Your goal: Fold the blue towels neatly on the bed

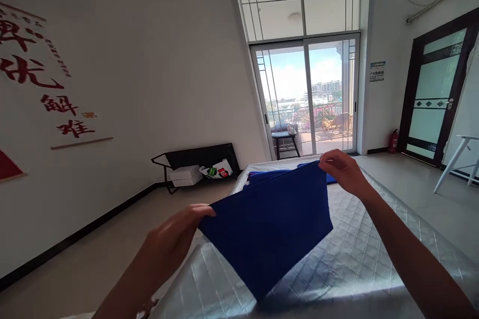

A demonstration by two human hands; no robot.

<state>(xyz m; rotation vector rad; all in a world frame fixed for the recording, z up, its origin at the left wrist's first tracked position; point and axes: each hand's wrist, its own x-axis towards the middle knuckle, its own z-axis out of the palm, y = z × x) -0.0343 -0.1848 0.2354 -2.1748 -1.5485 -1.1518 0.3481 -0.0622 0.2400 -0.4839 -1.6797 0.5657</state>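
Observation:
A dark blue cloth (273, 224) hangs stretched between my two hands above a white quilted mattress (355, 239). My left hand (175, 232) pinches its upper left corner, fingers closed. At the upper right corner, my right hand (342, 172) grips the cloth between thumb and fingers, higher than the left. The lower edge droops to a point near the mattress. Behind it, more blue fabric (331, 178) lies at the far end of the mattress, partly hidden by the held cloth.
Against the far wall sits a low black rack (202, 154) with white boxes (185, 175) and a printed bag (217, 169). Sliding glass doors (307, 94) stand beyond the mattress. At right are a white stool (458, 162), a fire extinguisher (393, 141) and a dark-framed door (436, 94).

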